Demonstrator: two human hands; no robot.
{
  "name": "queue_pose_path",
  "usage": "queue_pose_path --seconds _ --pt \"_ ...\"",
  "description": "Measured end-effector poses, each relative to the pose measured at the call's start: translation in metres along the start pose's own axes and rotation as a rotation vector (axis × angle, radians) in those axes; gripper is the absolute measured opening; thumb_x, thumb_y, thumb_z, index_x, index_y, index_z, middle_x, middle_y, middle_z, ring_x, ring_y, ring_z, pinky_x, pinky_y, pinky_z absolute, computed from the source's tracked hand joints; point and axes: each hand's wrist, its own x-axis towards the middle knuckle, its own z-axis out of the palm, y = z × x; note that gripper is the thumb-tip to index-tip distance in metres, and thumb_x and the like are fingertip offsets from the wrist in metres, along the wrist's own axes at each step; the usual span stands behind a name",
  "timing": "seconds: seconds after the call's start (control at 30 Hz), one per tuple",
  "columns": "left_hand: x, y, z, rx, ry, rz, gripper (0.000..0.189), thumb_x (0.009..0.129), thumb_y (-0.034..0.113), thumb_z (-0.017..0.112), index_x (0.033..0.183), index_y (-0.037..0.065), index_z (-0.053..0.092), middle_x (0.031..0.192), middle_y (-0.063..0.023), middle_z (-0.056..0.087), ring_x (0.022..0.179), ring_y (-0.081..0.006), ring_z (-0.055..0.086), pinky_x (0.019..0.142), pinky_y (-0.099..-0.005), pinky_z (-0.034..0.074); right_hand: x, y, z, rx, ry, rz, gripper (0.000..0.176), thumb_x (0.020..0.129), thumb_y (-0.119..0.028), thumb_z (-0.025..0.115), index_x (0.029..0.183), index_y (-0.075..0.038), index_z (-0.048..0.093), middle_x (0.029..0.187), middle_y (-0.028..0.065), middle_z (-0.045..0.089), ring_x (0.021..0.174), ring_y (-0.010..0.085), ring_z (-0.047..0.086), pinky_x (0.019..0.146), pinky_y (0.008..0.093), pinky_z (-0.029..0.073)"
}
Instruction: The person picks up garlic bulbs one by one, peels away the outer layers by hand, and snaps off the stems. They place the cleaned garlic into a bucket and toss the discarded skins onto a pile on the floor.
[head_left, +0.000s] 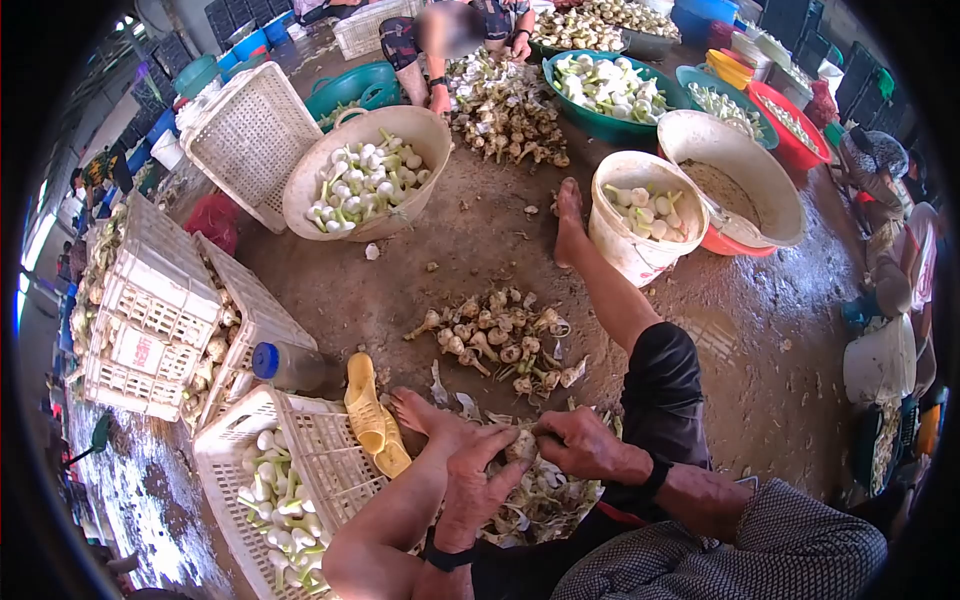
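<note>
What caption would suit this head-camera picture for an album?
A left hand and right hand grip one bulb, a pile of untrimmed bulbs on the ground ahead, tubs of white ones beyond.

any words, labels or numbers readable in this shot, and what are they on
Nothing here reads clearly.
Red label on the white crate: print too blurred to read.
Blue-capped bottle: no legible label.
Bulb between left hand and right hand: no print.

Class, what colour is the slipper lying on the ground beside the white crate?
Yellow. The slipper shows best in the head view.
</note>
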Motion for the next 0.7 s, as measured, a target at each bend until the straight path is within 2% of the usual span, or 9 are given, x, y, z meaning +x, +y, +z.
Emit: queue_pose_path --seconds 0.1,0.23,0.3,0.37,0.43,0.47,0.6,0.67,0.7 --pt "0.000 0.004 0.000 -0.045 0.029 -0.007 0.037 0.076 0.008 0.073 0.112 0.000 0.066 0.110 -0.0168 0.067 0.105 -0.0268 0.064 0.093 -0.0352 0.049 -0.001 0.000 0.001 0.025 0.030 0.039 0.018 0.078 -0.012 0.063 0.091 0.001 0.063 0.067 0.0228 0.059 0.061 0.0366 0.062 0.057 0.0428 0.048" --pt "-0.001 0.021 -0.014 -0.238 0.008 -0.142 0.035 0.080 0.006 0.068 0.115 -0.002 0.064 0.112 -0.0144 0.066 0.104 -0.0231 0.063 0.092 -0.0328 0.049 -0.002 0.012 0.009 0.141 0.078 0.151 0.017 0.077 -0.014 0.063 0.087 0.000 0.062 0.067 0.0227 0.060 0.059 0.0370 0.060 0.055 0.0428 0.047" --pt "-0.003 0.024 -0.023 -0.669 -0.030 -0.280 0.036 0.085 0.004 0.063 0.120 -0.004 0.060 0.114 -0.0132 0.065 0.104 -0.0206 0.063 0.092 -0.0310 0.049 -0.007 0.047 0.025 0.037 0.014 0.107 0.017 0.077 -0.015 0.062 0.085 0.000 0.062 0.068 0.0229 0.060 0.060 0.0371 0.061 0.057 0.0438 0.047" --pt "-0.006 0.028 -0.025 -0.780 0.015 -0.300 0.038 0.087 0.006 0.059 0.122 -0.008 0.057 0.115 -0.0147 0.064 0.103 -0.0220 0.063 0.093 -0.0333 0.050 -0.026 0.071 0.039 -0.068 -0.052 0.072 0.017 0.078 -0.016 0.061 0.083 -0.001 0.062 0.070 0.0231 0.060 0.062 0.0373 0.062 0.058 0.0447 0.048" --pt "-0.006 0.031 -0.033 -1.091 0.028 -0.243 0.041 0.087 0.010 0.057 0.122 -0.011 0.055 0.114 -0.0166 0.064 0.103 -0.0234 0.063 0.094 -0.0355 0.050 -0.036 0.071 0.044 -0.419 -0.526 0.003 0.018 0.078 -0.019 0.058 0.081 -0.001 0.063 0.075 0.0224 0.062 0.071 0.0388 0.063 0.064 0.0462 0.050" --pt "-0.006 0.029 -0.034 -1.052 0.041 -0.196 0.043 0.088 0.014 0.055 0.121 -0.012 0.054 0.112 -0.0176 0.064 0.100 -0.0241 0.063 0.089 -0.0361 0.051 -0.037 0.072 0.045 -0.429 -0.701 0.078 0.021 0.081 -0.021 0.056 0.082 -0.002 0.063 0.082 0.0219 0.064 0.080 0.0405 0.063 0.069 0.0474 0.051" --pt "-0.007 0.025 -0.035 -1.120 0.040 -0.180 0.044 0.089 0.017 0.055 0.122 -0.012 0.054 0.109 -0.0182 0.064 0.093 -0.0239 0.063 0.080 -0.0344 0.052 -0.024 0.052 0.034 -0.309 -0.486 -0.016 0.022 0.085 -0.020 0.056 0.089 0.000 0.064 0.081 0.0158 0.067 0.077 0.0337 0.065 0.068 0.0430 0.052" --pt "-0.005 0.027 -0.033 -1.133 0.020 -0.178 0.045 0.090 0.021 0.055 0.122 -0.012 0.053 0.108 -0.0191 0.064 0.088 -0.0233 0.063 0.072 -0.0326 0.052 -0.013 0.023 0.014 0.361 -0.241 0.138 0.026 0.093 -0.021 0.056 0.101 0.001 0.065 0.075 0.0085 0.066 0.070 0.0212 0.064 0.065 0.0362 0.052" --pt "-0.004 0.027 -0.033 -1.133 0.014 -0.178 0.045 0.090 0.021 0.055 0.122 -0.012 0.053 0.108 -0.0191 0.064 0.088 -0.0233 0.063 0.072 -0.0326 0.052 -0.009 0.015 0.005 0.361 -0.235 0.139 0.026 0.093 -0.021 0.056 0.101 0.001 0.065 0.075 0.0085 0.066 0.070 0.0212 0.064 0.065 0.0362 0.052"
